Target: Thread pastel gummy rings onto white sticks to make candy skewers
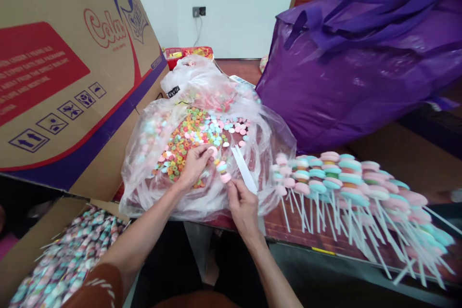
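Note:
My right hand (244,204) is closed around the lower end of a candy skewer (223,172), a stick threaded with pink, blue and orange pieces. At its upper end my left hand (195,166) pinches a pink candy disc (213,151) between thumb and fingers. Whether that disc is on the stick or just above it I cannot tell. Under both hands spreads an opened clear plastic bag (144,187), holding many small ring candies (180,147) and pink, blue and white discs (218,127). Several loose white sticks (245,168) lie in the bag beside my right hand.
Finished-looking candy skewers (335,178) are piled along the table's right edge. A large purple bag (353,62) stands behind them. A tall cardboard box (72,67) borders the left, above an open carton of wrapped candy (72,255). Red packaging (191,53) sits at the back.

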`<state>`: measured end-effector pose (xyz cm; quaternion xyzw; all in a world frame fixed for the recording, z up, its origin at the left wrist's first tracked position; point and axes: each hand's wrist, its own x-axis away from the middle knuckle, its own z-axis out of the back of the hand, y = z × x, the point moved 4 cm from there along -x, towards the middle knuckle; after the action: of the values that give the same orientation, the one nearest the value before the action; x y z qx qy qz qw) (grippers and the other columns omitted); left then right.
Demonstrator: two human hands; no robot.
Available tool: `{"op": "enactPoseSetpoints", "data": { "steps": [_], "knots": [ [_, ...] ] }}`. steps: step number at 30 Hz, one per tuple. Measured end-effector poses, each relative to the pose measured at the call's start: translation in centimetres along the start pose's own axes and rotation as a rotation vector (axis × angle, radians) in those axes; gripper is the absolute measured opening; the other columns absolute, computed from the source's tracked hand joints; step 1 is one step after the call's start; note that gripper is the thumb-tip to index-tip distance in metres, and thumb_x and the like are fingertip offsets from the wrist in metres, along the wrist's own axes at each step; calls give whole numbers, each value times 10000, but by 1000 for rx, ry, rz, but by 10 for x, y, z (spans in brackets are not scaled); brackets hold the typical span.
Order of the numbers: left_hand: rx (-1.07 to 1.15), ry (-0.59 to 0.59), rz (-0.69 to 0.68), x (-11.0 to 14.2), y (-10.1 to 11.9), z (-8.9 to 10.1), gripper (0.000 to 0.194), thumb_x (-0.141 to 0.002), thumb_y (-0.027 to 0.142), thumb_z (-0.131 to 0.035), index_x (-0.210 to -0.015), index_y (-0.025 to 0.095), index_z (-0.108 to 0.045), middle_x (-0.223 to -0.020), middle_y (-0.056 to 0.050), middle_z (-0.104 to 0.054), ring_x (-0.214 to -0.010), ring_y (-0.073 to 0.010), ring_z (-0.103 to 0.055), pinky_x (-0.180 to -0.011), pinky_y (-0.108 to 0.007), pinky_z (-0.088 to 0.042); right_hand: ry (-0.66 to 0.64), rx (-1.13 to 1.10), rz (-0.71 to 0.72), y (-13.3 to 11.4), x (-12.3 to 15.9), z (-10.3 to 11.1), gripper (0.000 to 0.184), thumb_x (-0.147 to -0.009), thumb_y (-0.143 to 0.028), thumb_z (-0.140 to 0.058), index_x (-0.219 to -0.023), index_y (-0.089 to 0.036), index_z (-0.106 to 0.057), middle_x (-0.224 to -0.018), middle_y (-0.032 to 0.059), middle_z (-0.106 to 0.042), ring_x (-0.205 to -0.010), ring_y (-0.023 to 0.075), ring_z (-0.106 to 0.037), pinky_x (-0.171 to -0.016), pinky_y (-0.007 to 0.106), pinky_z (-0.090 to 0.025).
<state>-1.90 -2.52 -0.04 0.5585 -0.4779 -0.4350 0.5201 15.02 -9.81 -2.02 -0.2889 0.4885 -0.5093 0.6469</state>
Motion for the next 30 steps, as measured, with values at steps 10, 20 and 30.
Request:
{"op": "enactPoseSetpoints", "data": {
  "steps": [10, 20, 30],
  "knots": [
    [-101, -1, -104, 8, -9, -1, 302, -887, 369, -629, -1051, 155, -766, -942, -44, -733, -826, -148, -612, -774, -253, -466, -18, 71, -17, 0, 0, -2, 291, -988, -318, -472, -828, -167, -663, -601, -57, -449, -527, 93, -387, -549, 222, -324],
    [-456, -35, -335, 25, 4, -10, 277, -946, 291, -566, -1124, 205, -760, -1035, -72, -721, -937, -185, -656, -863, -280, -490, -10, 60, -76, -2, -2, 0, 326, -974, -355, -456, -747, -179, -609, -593, -52, -438, -541, 104, -382, -549, 227, -323],
    [-496, -139, -283, 33, -1, -22, 295, -950, 316, -570, -1144, 203, -760, -996, -66, -754, -881, -184, -674, -845, -287, -504, 9, 79, -63, 0, -2, -1, 310, -983, -316, -444, -728, -189, -567, -601, -50, -456, -544, 106, -370, -561, 238, -309]
  ]
}}
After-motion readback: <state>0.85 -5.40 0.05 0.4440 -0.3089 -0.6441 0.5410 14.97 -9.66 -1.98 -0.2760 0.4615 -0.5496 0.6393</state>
